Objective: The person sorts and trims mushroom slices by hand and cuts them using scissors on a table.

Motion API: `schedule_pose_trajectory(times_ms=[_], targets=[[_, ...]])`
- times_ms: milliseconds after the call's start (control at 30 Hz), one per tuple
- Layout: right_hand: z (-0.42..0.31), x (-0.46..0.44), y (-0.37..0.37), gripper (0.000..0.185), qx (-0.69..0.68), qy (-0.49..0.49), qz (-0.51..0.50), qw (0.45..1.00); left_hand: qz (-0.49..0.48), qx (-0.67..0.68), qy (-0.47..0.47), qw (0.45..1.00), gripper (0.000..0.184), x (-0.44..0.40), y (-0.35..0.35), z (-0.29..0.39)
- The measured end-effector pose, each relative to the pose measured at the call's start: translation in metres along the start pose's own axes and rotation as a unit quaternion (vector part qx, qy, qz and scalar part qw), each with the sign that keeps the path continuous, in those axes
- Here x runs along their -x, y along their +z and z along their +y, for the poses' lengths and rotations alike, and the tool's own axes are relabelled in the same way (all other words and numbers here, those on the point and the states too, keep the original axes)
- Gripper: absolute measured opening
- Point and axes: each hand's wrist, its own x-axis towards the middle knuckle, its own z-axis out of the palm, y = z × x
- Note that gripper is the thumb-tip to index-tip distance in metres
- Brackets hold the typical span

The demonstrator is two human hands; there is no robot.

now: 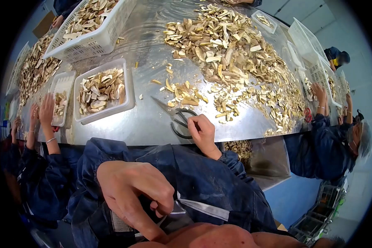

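Observation:
My right hand (203,133) is curled closed at the near edge of the metal table, its fingers at the black handles of a pair of scissors (181,120). The scissors' blades point away to the upper left, near a small group of mushroom slices (186,94). My left hand (136,190) is raised close to the camera, in front of my dark blue jacket (219,192). One of its fingers is stretched out to the bare skin at the bottom of the view; the others are bent. I see nothing held in it.
A large heap of sliced mushrooms (235,49) covers the table's right part. A white tub (130,89) of slices and a large white crate (87,47) stand left. Below the edge is a metal bin (268,161). Co-workers' hands (47,109) show left, others (319,94) right.

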Motion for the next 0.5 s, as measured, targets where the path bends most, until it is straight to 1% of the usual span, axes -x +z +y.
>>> schedule_pose_trajectory(times_ms=[500], targets=[[0.0007,0.0000,0.0015,0.003,0.005,-0.002,0.001,1.000,-0.004,0.005,0.002,1.000,0.020,0.0047,-0.0005,-0.0019]])
